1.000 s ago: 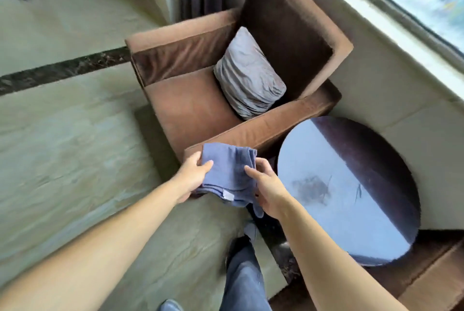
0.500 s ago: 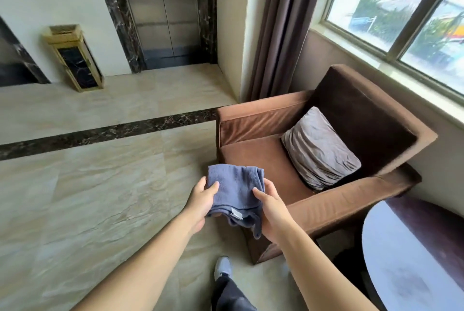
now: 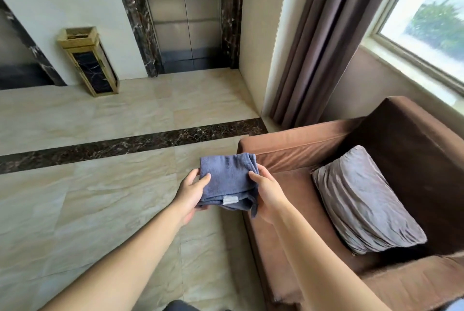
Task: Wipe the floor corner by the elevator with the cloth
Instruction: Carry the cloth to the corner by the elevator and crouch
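Blue terry cloth, folded into a thick pad, sits between my two hands at about waist height, over the edge of a brown armchair. My left hand cups it from below with the thumb pressed on top; my right hand pinches the opposite edge, thumb over, fingers under. Both hands are closed on the cloth, so the folds stay stacked and no loose end drags, though one corner hangs down by my right wrist. A small white tag shows on the near edge. I hold it flat and squared, I think, to have a firm wiping face ready. The floor is pale marble-look tile crossed by a dark stone strip. Ahead, well apart from me, stand the steel elevator doors in a dark marble frame. The corner I need lies at the foot of the frame's right side, where the floor meets a cream wall. No wiping has begun. A gold bin stands left of the doors, a grey curtain to the right, and a grey cushion rests on the chair.
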The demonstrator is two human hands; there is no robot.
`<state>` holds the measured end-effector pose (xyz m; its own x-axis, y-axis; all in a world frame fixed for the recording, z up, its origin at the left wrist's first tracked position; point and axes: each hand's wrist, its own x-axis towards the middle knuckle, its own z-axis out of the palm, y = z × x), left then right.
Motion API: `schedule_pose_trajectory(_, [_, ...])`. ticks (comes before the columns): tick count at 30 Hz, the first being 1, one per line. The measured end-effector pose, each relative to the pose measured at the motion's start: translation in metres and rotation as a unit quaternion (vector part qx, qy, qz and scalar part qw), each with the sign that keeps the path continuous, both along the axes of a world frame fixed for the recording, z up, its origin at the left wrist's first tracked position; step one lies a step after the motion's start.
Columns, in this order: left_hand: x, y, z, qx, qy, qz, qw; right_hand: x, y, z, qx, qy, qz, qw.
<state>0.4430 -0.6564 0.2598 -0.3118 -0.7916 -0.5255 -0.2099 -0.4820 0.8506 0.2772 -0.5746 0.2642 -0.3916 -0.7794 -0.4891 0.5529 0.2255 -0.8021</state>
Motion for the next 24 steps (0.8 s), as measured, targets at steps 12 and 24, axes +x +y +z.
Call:
schedule_pose_trajectory(12, [-0.100,-0.303,-0.053,0.028,0.023,-0.055,0.998,-0.095,-0.286,-0.033,0.049,0.013,-0.049,0.998])
schedule_pose_trajectory(24, [-0.271,-0.594,-0.058,0.071,-0.007,-0.186,0.980,-0.237,-0.532,-0.040,0.081,-0.007,-0.169,0.982])
